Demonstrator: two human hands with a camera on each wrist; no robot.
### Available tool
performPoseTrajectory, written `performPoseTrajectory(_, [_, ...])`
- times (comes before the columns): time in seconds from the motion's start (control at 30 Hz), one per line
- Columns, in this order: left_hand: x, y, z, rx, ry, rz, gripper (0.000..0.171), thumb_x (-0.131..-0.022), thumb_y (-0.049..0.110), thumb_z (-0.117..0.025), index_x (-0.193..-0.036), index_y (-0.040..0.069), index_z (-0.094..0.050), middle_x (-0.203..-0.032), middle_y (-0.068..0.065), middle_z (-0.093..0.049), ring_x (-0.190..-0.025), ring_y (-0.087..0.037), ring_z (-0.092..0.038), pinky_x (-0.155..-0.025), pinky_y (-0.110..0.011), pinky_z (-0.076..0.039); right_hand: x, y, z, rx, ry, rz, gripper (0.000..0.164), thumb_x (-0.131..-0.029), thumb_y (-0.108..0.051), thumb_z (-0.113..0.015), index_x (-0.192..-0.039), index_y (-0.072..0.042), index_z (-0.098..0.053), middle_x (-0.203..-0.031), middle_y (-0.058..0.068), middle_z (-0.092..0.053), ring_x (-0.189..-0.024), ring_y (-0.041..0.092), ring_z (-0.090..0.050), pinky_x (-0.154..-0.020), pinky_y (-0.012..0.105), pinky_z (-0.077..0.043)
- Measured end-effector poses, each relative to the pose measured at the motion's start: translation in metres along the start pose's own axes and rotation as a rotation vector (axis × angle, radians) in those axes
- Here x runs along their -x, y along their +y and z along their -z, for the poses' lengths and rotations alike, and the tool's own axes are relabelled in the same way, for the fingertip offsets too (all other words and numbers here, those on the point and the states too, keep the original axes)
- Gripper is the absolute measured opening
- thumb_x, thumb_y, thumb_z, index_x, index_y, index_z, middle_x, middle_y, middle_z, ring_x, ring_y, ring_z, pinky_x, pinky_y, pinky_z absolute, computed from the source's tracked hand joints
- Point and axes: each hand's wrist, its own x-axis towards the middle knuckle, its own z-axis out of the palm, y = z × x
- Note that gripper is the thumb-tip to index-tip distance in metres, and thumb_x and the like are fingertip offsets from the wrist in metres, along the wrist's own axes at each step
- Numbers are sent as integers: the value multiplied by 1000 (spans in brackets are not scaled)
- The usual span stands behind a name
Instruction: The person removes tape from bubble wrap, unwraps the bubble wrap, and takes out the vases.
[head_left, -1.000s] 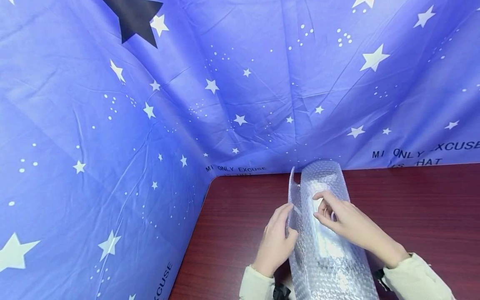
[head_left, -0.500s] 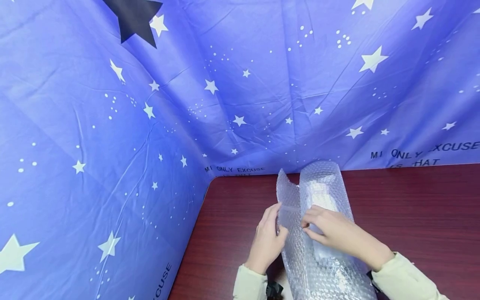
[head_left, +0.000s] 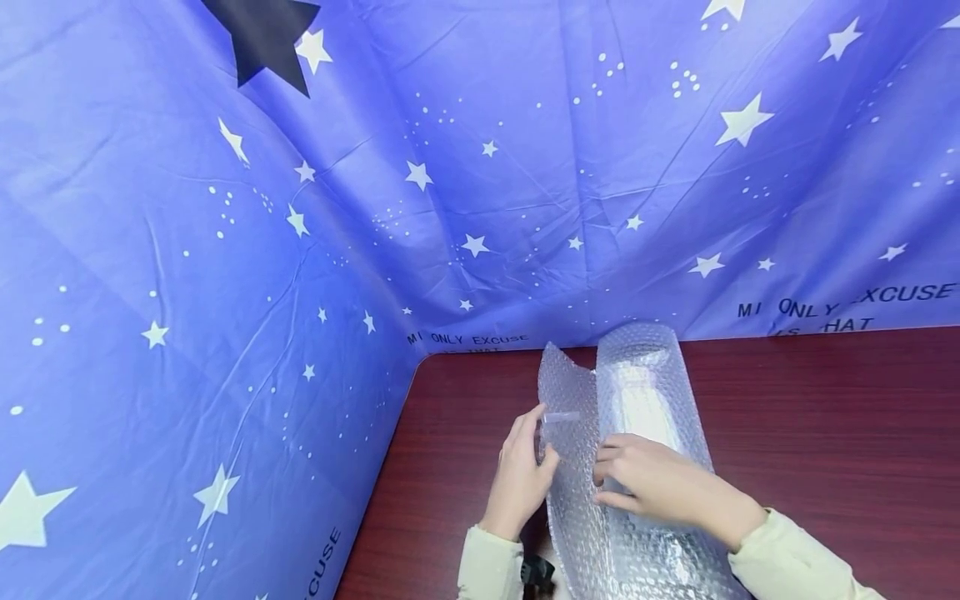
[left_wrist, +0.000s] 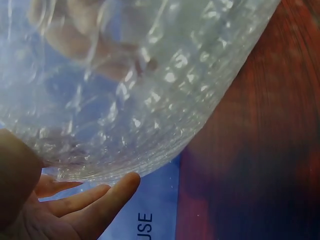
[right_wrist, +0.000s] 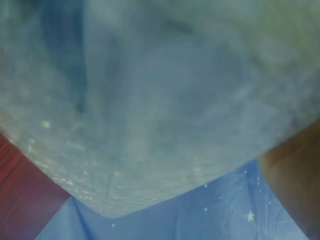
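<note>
A long piece of clear bubble wrap (head_left: 660, 550), folded over with something whitish showing inside, lies lengthwise on the table. My left hand (head_left: 517, 479) grips the outer edge of its left flap; in the left wrist view the thumb is on one side and the fingers (left_wrist: 107, 205) reach beneath the edge. A short clear strip (head_left: 562, 417) sits across this flap near those fingertips. Over the upper fold is my right hand (head_left: 660, 483), fingers bent, fingertips right at the fold's left edge. I cannot tell whether they pinch it. Blurred wrap fills most of the right wrist view.
The dark red wooden table (head_left: 450, 433) extends to both sides of the wrap. Blue cloth with white stars (head_left: 525, 167) hangs behind and along the left side. A small black object (head_left: 536, 575) shows beside the left sleeve.
My left hand has drawn the flap leftward, spreading it away from the fold. My right hand has moved left and toward me, from over the middle to the fold's left edge.
</note>
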Motion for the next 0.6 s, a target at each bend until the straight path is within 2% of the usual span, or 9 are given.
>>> performPoseTrajectory(0.2, [-1,-7,1,25,2,14,54,-87,1,-62,-140,8,-53,-120,-7,-64,-100,-16,-66,-82,-27,-56,0,-3,-7,15,-42,29,29,-95,-45,-60,-84,-21,-73,-90,-10,-70,-95,15,-62,-101,49,-48])
performPoseTrajectory(0.27, [-1,-8,1,28,5,12,53,-88,1,-63,-139,7,-53,-119,-7,-64,-100,-18,-67,-81,-27,-56,0,-4,-10,26,-58,37,33,-97,-48,-57,-83,-22,-73,-92,-7,-72,-99,18,-64,-103,53,-46])
performPoseTrajectory(0.6, [-3,-17,1,63,-3,55,45,-92,7,-66,-137,4,-56,-116,-9,-65,-97,-17,-68,-75,-20,-57,-1,-8,-11,42,-94,18,38,-97,-52,-53,-84,-22,-73,-93,-5,-72,-101,18,-63,-106,57,-42])
